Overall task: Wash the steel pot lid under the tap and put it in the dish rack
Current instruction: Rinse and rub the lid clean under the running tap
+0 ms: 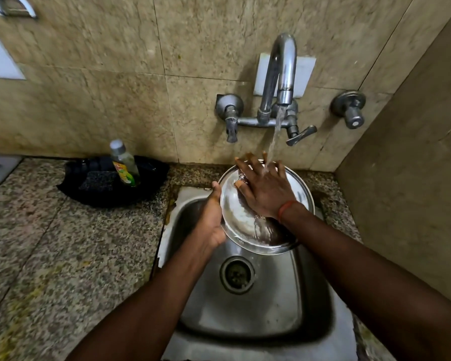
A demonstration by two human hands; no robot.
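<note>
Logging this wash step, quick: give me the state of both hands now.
Left hand: closed on the left rim of the steel pot lid, holding it.
Right hand: open, fingers spread flat on the lid under the tap water.

The single head-worn camera looked forward and steeply down from close above the round-cornered stainless steel sink (245,316). It faced the beige tiled wall (115,100) behind that sink, and the speckled granite tabletop (50,243) spread left of it.
</note>
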